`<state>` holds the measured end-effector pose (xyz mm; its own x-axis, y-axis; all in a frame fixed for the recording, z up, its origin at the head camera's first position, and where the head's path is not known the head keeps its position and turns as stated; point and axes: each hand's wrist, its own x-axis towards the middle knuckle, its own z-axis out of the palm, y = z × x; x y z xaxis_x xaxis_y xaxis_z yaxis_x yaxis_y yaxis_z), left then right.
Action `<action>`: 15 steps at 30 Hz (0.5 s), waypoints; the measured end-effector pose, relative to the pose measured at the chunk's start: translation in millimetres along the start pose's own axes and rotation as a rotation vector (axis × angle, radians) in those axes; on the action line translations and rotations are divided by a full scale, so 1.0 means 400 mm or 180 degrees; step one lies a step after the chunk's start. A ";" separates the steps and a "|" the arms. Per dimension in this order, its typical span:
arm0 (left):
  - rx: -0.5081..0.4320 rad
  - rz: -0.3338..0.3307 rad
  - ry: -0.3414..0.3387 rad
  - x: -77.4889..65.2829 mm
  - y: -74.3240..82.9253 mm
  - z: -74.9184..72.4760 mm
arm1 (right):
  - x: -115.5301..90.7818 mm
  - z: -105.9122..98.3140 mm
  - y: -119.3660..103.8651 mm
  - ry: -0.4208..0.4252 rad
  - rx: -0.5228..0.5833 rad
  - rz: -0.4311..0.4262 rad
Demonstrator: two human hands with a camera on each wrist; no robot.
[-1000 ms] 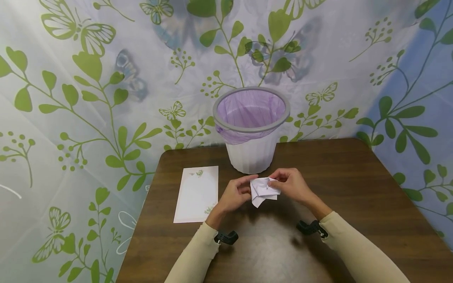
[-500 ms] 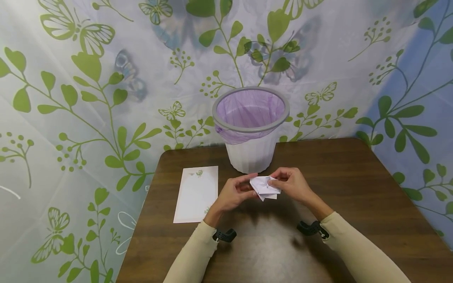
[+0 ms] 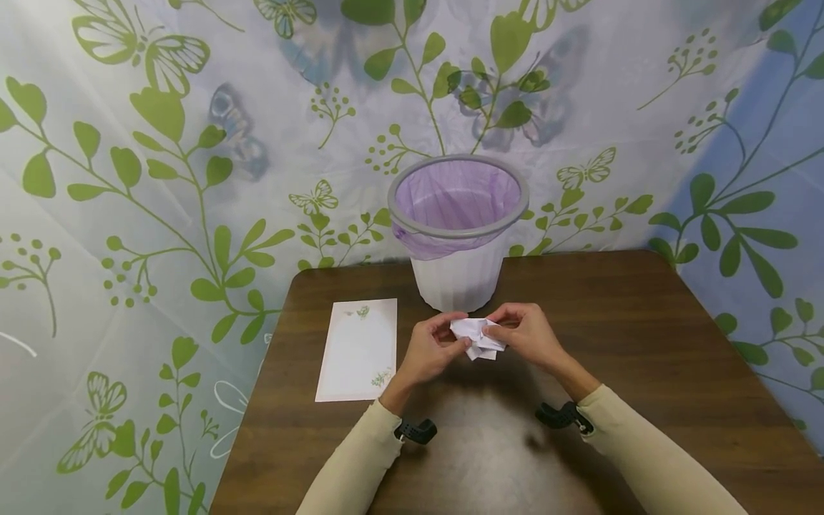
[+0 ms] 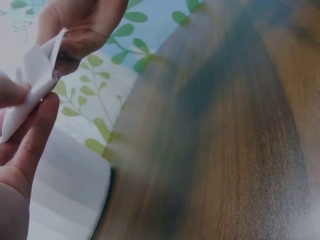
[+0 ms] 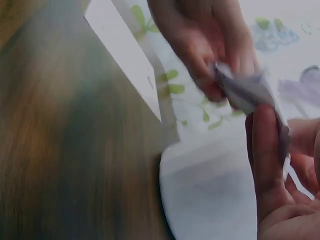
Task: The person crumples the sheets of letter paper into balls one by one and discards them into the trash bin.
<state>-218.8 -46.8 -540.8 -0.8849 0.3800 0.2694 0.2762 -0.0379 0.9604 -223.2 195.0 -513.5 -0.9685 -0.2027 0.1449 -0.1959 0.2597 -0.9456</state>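
A folded piece of white paper (image 3: 478,336) is held between both hands just in front of the bin, above the table. My left hand (image 3: 430,350) pinches its left side, thumb on the near face and fingers behind. On the right edge, my right hand (image 3: 529,335) grips the paper with its thumb over the top. Seen from the left wrist, the paper (image 4: 37,75) has layered folds and a pointed corner. The right wrist view shows the paper (image 5: 247,92) edge-on, with fingers (image 5: 266,150) supporting its underside.
A white bin (image 3: 458,275) with a grey rim and purple liner stands at the table's back. A white sheet with green leaf prints (image 3: 357,350) lies flat to the left on the brown wooden table (image 3: 644,343). Behind hangs a leaf-and-butterfly curtain (image 3: 257,143).
My left thumb has come onto the paper's near face, and the paper's lower left flap has folded up. The right hand keeps its grip with little movement.
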 end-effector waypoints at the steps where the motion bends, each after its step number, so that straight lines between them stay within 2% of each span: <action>1: 0.0054 0.0023 0.0061 0.001 -0.001 0.001 | 0.001 0.003 -0.003 0.0007 0.0022 0.0005; 4: 0.0137 0.0041 0.0210 0.003 -0.001 0.001 | 0.005 0.012 -0.008 0.0029 0.0047 -0.0006; 7: -0.0014 -0.0029 0.0294 0.005 0.002 -0.003 | 0.004 0.014 -0.009 -0.0043 0.0019 -0.0111; 10: -0.0223 -0.0123 0.0391 0.008 0.005 -0.010 | -0.001 0.011 -0.008 -0.0283 0.0092 -0.0309; 15: -0.0416 -0.0223 0.0539 0.012 0.004 -0.025 | -0.009 0.001 -0.004 -0.0769 0.0566 -0.0494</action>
<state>-226.5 -54.1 -537.3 -0.9536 0.2259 0.1992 0.1705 -0.1406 0.9753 -219.1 194.8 -512.6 -0.8605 -0.4504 0.2381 -0.2875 0.0436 -0.9568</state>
